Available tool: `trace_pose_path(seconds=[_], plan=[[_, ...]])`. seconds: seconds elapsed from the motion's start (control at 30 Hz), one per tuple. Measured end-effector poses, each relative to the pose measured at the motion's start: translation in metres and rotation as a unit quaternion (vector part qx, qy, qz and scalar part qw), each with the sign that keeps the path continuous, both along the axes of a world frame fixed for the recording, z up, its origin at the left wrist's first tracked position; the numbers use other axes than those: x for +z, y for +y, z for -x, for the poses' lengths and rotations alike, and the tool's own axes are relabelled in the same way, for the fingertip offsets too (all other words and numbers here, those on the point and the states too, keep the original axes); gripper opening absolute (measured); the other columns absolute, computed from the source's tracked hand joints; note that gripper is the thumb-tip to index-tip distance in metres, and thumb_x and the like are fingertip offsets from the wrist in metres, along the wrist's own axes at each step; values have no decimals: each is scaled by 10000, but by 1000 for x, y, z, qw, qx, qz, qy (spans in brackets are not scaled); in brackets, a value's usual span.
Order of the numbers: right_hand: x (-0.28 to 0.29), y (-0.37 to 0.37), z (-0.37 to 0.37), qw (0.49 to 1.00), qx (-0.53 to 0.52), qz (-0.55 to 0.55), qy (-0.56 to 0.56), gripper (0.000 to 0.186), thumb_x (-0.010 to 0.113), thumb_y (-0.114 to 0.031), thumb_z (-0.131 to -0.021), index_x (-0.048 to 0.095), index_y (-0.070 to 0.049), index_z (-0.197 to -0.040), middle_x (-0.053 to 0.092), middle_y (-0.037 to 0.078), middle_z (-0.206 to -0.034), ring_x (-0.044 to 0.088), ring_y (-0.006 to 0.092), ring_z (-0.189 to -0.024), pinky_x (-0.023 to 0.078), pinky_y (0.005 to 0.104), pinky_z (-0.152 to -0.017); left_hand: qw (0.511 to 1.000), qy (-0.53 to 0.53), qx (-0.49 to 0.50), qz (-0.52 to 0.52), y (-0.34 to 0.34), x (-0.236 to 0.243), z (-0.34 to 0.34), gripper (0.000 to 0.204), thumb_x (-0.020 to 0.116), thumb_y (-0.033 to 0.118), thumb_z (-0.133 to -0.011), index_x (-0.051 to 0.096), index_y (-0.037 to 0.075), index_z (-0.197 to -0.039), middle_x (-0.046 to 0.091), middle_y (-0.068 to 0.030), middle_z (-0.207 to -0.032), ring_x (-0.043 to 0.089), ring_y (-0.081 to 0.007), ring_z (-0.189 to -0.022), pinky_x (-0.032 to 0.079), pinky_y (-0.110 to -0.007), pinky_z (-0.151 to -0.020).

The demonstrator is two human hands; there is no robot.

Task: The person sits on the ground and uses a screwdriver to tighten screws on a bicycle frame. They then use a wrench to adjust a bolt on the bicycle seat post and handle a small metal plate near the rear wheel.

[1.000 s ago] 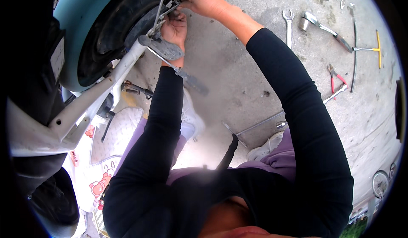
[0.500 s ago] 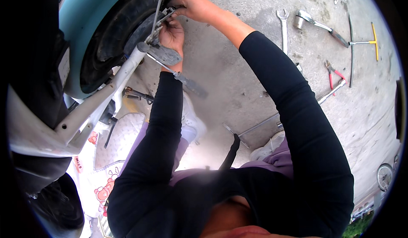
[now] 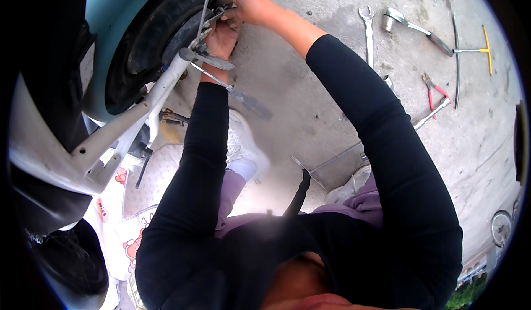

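At the wheel (image 3: 145, 50) of a scooter with a light-blue fender (image 3: 105, 19), both my hands meet around a small metal linkage (image 3: 209, 25). My left hand (image 3: 222, 40) is palm up under it, its fingers curled and partly hidden behind the metal. From the right, my right hand (image 3: 251, 4) reaches over, fingers bent and pressed together at the linkage's far end; what they pinch is too small to make out. A flat grey footrest-like piece (image 3: 217, 61) crosses my left wrist. Below it a screwdriver (image 3: 250, 103) with a blurred grey handle slants across the forearm.
A white frame tube (image 3: 130, 113) runs along the left. On the concrete lie a wrench (image 3: 369, 36), a ratchet (image 3: 421, 32), red-handled pliers (image 3: 431, 95), a yellow T-handle tool (image 3: 487, 50), a black hose (image 3: 457, 77) and a long metal rod (image 3: 337, 159). A patterned cloth (image 3: 152, 180) lies lower left.
My left forearm has shifted slightly left. My right hand has tilted and moved a little up and left, its fingers now closer to my left hand. The footrest-like piece appears more edge-on.
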State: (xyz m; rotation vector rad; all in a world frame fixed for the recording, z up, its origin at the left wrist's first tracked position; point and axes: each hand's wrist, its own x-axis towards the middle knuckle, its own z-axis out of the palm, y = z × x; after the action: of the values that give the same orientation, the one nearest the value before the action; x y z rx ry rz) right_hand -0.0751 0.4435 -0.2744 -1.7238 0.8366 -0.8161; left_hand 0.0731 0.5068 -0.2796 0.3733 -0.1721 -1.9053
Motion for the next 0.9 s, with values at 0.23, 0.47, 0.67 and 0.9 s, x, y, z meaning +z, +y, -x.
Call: trace_pose_path(seconds=[0.23, 0.47, 0.67, 0.9], plan=[[10, 11, 8, 967, -128, -208, -69, 265, 660, -227, -804, 677, -19, -969, 677, 137, -861, 645, 242, -839, 491, 322, -758, 1000, -7, -12, -23, 2, -8, -20, 413, 519, 2, -867, 401, 0, -1262, 459, -125, -1236, 482, -226, -1036, 426, -335, -828], [18, 22, -9, 953, -176, -237, -73, 182, 660, -142, -809, 659, 33, -861, 666, 106, -745, 630, 144, -621, 515, 272, -587, 992, 112, -8, -48, -3, -10, -9, 396, 436, -154, -792, 433, -56, -1176, 484, -125, -1144, 494, -218, -1004, 434, -308, -847], [21, 24, -21, 890, -203, -369, -173, 126, 626, -63, -836, 632, 58, -873, 641, 104, -694, 616, 144, -601, 538, 263, -541, 995, 93, -10, -45, -5, -25, -17, 396, 418, -140, -805, 489, -42, -1182, 537, -130, -1139, 516, -220, -978, 445, -296, -793], [57, 31, -15, 883, -255, -382, -95, 213, 656, -154, -825, 635, 46, -894, 644, 123, -694, 628, 174, -667, 510, 336, -599, 994, 72, 21, -74, 3, -26, -39, 386, 437, -165, -783, 438, -77, -1159, 495, -156, -1074, 494, -219, -924, 445, -304, -736]])
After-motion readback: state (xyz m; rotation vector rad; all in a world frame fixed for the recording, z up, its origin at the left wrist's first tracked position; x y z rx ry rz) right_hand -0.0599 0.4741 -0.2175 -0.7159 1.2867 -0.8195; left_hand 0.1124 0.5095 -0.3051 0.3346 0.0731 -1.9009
